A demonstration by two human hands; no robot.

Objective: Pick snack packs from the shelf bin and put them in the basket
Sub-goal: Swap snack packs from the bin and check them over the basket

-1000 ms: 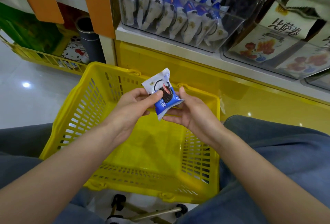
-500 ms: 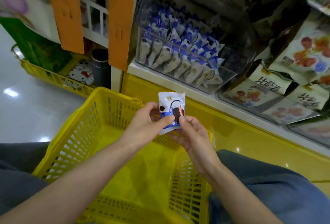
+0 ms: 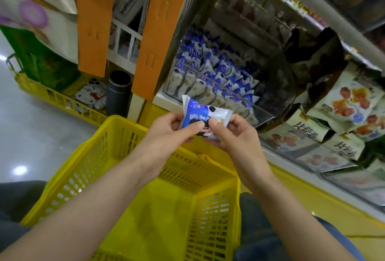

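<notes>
I hold one pack with both hands, above the far edge of the basket and not yet inside it. My left hand pinches the left side of the pack, with the thumb on the front face. My right hand pinches the right sealed end, with the other fingers curled under.

I think the two-hand hold keeps the thin wrapper flat and turns its printed face up to the camera, maybe for a check before the drop. The basket stands just below the hands, so the release should need only a short lowering. I see no pack on its floor, though my arms hide a part of it.

The bin sits at the front edge of the shelf, just behind the held pack. Its other packs stand in rows, near enough for the next reach.
</notes>
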